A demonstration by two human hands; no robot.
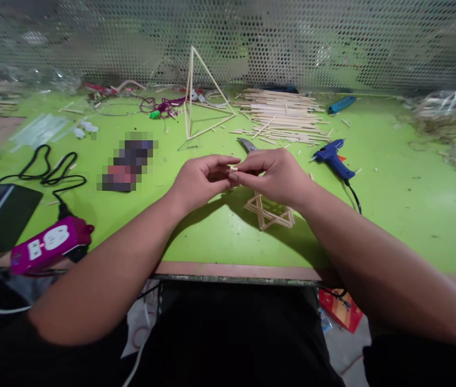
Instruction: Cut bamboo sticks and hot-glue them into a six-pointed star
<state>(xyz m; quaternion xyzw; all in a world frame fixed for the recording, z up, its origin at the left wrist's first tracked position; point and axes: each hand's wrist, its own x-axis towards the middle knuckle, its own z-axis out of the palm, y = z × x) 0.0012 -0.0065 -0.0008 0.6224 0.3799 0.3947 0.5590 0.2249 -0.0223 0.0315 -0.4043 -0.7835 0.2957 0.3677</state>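
Note:
Over the middle of the green table, my left hand (201, 180) and my right hand (274, 173) meet at the fingertips. Both are closed around some short wooden stick pieces (233, 169), mostly hidden by the fingers. A star made of layered wooden sticks (270, 217) lies under my right wrist, partly covered by it. Just beyond my right hand, the grey tip of a cutting tool (246, 144) shows; the rest is hidden. A blue glue gun (335, 158) rests on its side to the right.
A stick pyramid frame (211, 86) stands at the back, beside a pile of wooden sticks (284, 115). A teal-handled cutter (341, 105) lies behind. On the left are glue sticks (42, 129), a black cable (46, 166) and a magenta power strip (50, 244). A perforated metal screen (292, 43) rises behind.

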